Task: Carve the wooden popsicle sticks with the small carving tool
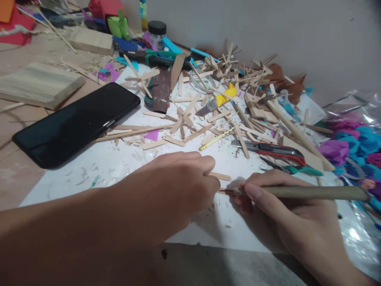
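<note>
My left hand (pixel 181 186) is closed, knuckles up, over the white sheet (pixel 119 159). From behind its fingers juts a wooden craft stick (pixel 220 176), and a second thin strip of wood shows just below; the grip itself is hidden. My right hand (pixel 285 210) holds a carving tool (pixel 315 192) with a round wooden handle, pinched like a pen between thumb and fingers. Its thin metal tip points left and meets the lower strip close to my left fingertips. Small wood shavings lie on the sheet around both hands.
A black phone (pixel 77 123) lies at left near a wooden board (pixel 38 83). Beyond my hands are a red-and-black utility knife (pixel 270 151) with blade out, green-handled scissors (pixel 306 171), a yellow-handled blade (pixel 224 97) and several loose craft sticks. Coloured crepe paper (pixel 336 153) sits at right.
</note>
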`<act>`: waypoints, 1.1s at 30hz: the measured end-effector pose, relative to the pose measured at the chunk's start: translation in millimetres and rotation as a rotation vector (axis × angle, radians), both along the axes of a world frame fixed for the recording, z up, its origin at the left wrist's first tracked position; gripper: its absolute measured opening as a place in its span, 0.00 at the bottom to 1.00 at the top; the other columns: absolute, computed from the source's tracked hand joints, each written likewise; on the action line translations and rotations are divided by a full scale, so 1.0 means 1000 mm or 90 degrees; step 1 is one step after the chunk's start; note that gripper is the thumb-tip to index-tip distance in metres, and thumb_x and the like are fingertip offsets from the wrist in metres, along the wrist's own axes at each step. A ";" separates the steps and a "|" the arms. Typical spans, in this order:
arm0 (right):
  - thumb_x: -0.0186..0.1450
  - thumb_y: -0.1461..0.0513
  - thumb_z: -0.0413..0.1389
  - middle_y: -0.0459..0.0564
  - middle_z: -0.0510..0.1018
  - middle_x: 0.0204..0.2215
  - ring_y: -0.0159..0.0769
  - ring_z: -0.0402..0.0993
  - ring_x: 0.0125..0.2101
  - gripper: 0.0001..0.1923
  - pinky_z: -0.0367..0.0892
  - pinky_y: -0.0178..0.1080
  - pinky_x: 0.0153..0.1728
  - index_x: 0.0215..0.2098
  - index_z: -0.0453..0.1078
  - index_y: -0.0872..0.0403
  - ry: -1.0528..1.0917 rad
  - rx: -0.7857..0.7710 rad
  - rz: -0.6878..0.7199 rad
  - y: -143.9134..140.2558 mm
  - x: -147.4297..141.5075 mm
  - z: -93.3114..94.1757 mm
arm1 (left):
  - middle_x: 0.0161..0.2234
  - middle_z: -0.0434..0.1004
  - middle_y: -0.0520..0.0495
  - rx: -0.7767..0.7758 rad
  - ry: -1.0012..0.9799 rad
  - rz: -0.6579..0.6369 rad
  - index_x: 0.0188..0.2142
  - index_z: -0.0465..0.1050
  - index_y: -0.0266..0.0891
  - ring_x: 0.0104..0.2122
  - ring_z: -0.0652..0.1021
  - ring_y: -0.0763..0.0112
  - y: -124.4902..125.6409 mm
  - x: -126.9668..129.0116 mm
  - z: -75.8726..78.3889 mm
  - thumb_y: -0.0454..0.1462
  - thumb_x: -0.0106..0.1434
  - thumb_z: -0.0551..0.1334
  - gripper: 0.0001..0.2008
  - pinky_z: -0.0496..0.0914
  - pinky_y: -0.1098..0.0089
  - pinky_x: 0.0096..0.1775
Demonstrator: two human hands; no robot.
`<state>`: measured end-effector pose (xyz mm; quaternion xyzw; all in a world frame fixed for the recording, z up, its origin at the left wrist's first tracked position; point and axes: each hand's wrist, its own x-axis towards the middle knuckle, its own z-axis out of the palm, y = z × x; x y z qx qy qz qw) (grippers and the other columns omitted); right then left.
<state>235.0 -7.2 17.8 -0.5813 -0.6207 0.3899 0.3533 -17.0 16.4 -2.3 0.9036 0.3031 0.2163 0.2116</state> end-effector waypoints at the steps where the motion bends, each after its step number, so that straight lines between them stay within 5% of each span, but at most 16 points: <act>1: 0.68 0.54 0.71 0.48 0.86 0.25 0.35 0.81 0.22 0.08 0.77 0.29 0.23 0.31 0.85 0.45 -0.010 0.003 0.005 0.000 0.001 0.000 | 0.31 0.67 0.52 0.006 0.002 -0.001 0.32 0.72 0.43 0.29 0.68 0.65 0.000 0.000 0.000 0.23 0.56 0.65 0.12 0.58 0.62 0.32; 17: 0.68 0.53 0.71 0.50 0.86 0.27 0.39 0.80 0.23 0.09 0.79 0.39 0.25 0.33 0.83 0.47 0.169 -0.032 -0.008 0.004 0.008 -0.015 | 0.33 0.69 0.50 -0.078 0.102 0.019 0.32 0.70 0.41 0.30 0.67 0.65 0.002 0.000 0.010 0.25 0.62 0.59 0.09 0.55 0.63 0.31; 33: 0.64 0.51 0.74 0.48 0.84 0.24 0.37 0.78 0.24 0.12 0.77 0.35 0.26 0.29 0.84 0.48 0.060 -0.053 -0.068 -0.006 -0.012 0.003 | 0.32 0.68 0.51 -0.059 0.096 -0.014 0.33 0.70 0.42 0.30 0.66 0.66 0.004 -0.002 0.014 0.24 0.62 0.60 0.11 0.54 0.63 0.31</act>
